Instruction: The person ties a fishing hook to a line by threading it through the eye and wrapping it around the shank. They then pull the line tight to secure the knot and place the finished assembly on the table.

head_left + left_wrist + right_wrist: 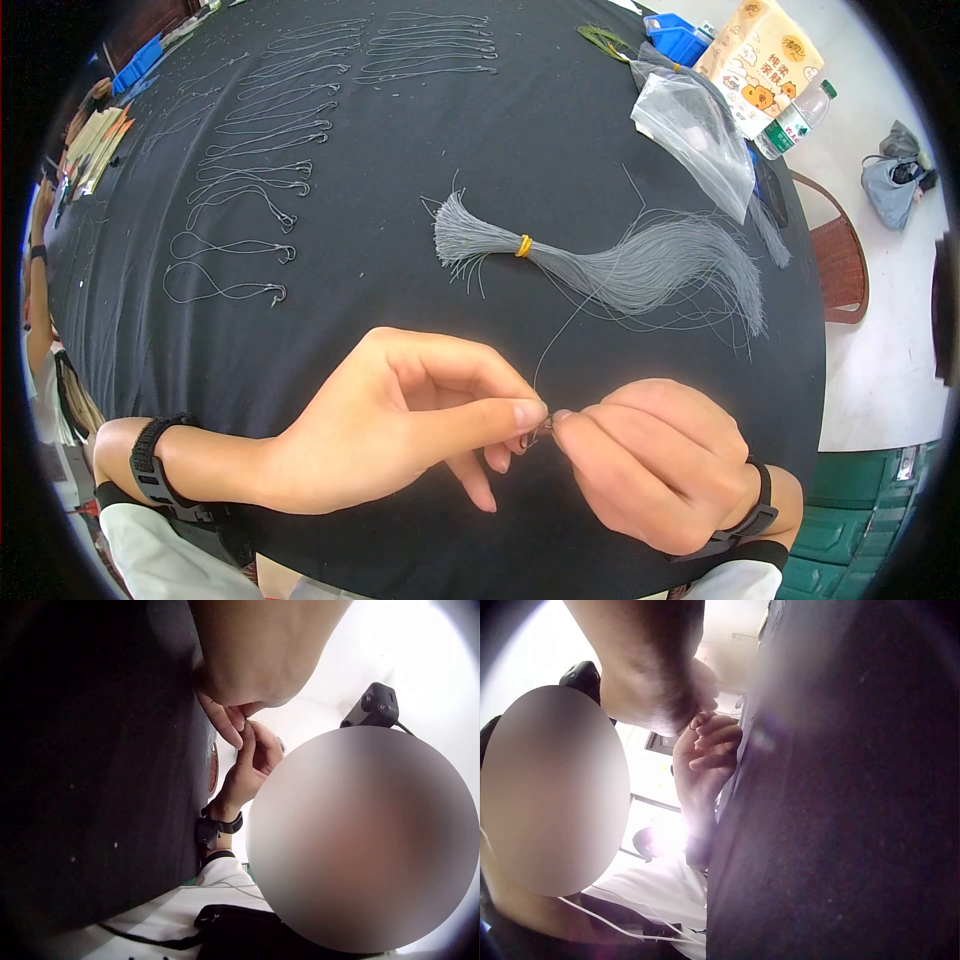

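Note:
In the head view, my left hand (430, 420) and my right hand (650, 465) meet fingertip to fingertip low over the black cloth. The left thumb and index finger pinch a thin grey cord (541, 366), with the other fingers hanging loosely below. My right thumb and index finger pinch its small twisted end (545, 428), mostly hidden by the fingertips. From there the cord rises toward a bundle of grey cords (660, 265) tied with a yellow band (523, 246). Both wrist views show the hands close together, the cord too small to make out.
Looped, knotted cords (278, 292) lie in rows at the left and back. At back right are a clear plastic bag (690, 140), a tissue pack (762, 65), a water bottle (797, 120) and a blue basket (677, 42). A wicker chair (838, 265) stands beyond the table's right edge.

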The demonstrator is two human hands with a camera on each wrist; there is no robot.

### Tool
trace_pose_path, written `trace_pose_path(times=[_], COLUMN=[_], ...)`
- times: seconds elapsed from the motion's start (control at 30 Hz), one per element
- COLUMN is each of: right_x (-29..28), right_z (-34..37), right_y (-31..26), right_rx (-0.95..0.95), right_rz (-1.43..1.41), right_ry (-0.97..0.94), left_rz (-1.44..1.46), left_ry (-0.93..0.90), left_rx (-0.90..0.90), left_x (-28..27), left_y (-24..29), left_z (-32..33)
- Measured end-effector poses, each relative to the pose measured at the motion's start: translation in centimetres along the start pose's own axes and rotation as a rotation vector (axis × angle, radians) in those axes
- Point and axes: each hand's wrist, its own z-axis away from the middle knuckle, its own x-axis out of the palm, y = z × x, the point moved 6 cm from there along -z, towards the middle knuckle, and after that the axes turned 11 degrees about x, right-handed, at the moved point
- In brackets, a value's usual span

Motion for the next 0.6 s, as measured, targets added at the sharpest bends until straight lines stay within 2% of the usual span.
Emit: trace_pose_path(times=[0.3,0.6], right_x=[0.4,0.8], right_z=[1.1,0.7], right_y=[0.4,-0.1], right_rx=[-0.047,-0.073], right_rz=[-0.040,-0.021], right_ry=[0.053,-0.055], left_rz=[-0.045,-0.114], left_ry=[0.010,-0.001], left_rx=[0.006,0.034], left_x=[0.0,0.0], left_y=[0.1,-0.2], left_z=[0.1,0.1])
